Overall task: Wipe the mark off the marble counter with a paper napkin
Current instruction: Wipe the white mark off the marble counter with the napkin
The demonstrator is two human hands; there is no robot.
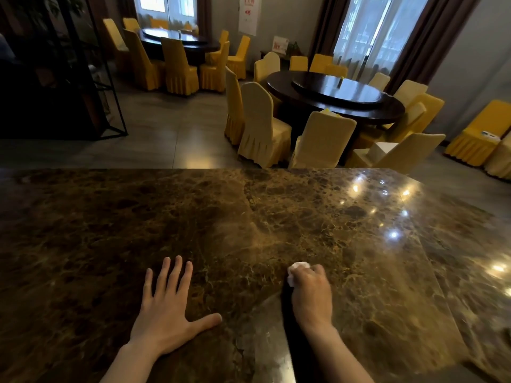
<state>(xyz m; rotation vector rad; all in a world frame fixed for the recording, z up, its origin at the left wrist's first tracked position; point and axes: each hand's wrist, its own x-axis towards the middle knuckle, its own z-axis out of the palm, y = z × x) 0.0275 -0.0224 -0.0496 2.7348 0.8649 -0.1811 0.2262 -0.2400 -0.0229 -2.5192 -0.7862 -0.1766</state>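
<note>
Both forearms reach up from the near edge of the marble counter (193,211), bare to the wrist and lying low over the stone.

The left hand (166,313) lies flat, palm down, on the counter. Its four fingers are spread apart and point toward the far edge, and the thumb is splayed wide to the right. It holds nothing; only palm and fingers touch the brown, veined stone.

The right hand (311,293) is set to the right of it, well apart, with the back of the hand turned up and the wrist bent slightly left. Its fingers are curled together into a loose fist clamped on a crumpled white paper napkin (297,269). The napkin bulges out at the knuckles and along the left side of the fist, pressed down against the counter. Just left of the fist and forearm a dark band runs back toward the near edge, and beside it lies a paler, grey streak of stone. Whether a mark sits under the napkin cannot be told, since the fist covers that spot.

The napkin sits in the near half of the counter, right of its middle. Bright points of light reflect off the polished surface toward the right edge.

Beyond the far edge stand round dark dining tables (334,95) ringed by yellow-covered chairs (262,125), with curtained windows (378,29) behind.
</note>
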